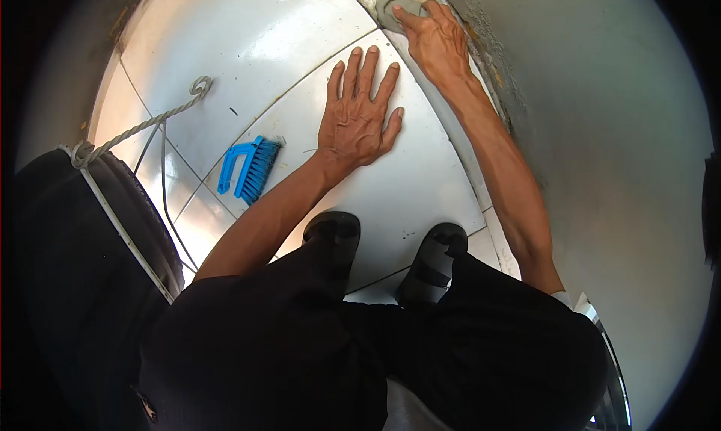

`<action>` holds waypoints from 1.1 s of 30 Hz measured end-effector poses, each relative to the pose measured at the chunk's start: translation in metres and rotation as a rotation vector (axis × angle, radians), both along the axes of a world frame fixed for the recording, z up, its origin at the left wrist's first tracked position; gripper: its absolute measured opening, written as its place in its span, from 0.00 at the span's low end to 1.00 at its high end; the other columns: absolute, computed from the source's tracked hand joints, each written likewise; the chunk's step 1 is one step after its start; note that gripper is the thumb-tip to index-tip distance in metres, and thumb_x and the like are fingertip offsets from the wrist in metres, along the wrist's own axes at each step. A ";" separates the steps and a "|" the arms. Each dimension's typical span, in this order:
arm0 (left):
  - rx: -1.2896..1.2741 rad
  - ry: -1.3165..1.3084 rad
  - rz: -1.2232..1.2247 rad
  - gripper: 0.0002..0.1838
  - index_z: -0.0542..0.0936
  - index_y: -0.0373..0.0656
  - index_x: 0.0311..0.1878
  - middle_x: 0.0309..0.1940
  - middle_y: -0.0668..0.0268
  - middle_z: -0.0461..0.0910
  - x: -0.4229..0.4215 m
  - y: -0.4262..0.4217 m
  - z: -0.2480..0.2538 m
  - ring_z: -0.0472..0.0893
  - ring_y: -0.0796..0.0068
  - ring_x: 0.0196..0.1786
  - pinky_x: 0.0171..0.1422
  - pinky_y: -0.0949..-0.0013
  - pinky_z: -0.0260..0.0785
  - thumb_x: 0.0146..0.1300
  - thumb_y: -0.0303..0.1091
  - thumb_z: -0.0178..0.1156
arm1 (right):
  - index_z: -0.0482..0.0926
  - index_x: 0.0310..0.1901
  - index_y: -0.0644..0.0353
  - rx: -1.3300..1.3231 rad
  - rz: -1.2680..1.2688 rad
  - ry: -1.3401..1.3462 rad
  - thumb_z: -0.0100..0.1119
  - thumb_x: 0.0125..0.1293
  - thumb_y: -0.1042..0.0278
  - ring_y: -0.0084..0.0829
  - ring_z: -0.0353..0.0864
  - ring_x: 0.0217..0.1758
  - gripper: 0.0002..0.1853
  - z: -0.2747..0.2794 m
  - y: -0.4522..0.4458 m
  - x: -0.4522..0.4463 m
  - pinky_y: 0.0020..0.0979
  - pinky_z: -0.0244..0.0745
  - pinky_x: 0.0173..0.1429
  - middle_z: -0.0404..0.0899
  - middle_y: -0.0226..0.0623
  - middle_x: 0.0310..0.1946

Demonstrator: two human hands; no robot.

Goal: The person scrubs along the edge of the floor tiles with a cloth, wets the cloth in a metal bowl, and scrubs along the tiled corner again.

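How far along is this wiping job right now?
Done: the large floor tiles look mostly pale and shiny, though whether they were wiped I cannot tell. In hand: the right hand presses a grey cloth at the floor's edge by the wall, while the left hand lies flat. Left, probably: dark marks along the wall base and scattered specks.

The right hand (439, 44) presses a grey cloth (398, 13) by the wall. The left hand (357, 123) lies flat on the tiled floor (405, 187).
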State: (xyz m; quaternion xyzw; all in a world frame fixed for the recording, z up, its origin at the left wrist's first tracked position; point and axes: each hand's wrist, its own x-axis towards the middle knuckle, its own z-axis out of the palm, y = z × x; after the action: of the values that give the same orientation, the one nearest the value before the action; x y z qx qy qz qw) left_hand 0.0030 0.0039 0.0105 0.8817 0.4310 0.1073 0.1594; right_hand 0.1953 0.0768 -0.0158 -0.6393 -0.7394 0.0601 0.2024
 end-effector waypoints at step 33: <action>0.056 -0.049 0.014 0.34 0.67 0.46 0.77 0.79 0.46 0.58 -0.002 -0.002 -0.004 0.55 0.45 0.82 0.85 0.45 0.43 0.69 0.44 0.57 | 0.90 0.55 0.41 -0.196 -0.142 0.013 0.72 0.62 0.74 0.47 0.84 0.54 0.20 0.068 -0.173 0.063 0.42 0.80 0.56 0.84 0.50 0.52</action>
State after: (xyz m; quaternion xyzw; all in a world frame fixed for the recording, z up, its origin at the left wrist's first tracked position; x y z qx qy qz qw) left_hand 0.0012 0.0023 0.0068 0.8798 0.4299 0.1421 0.1447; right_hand 0.2587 -0.0961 0.0523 -0.7064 -0.6815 0.1218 0.1477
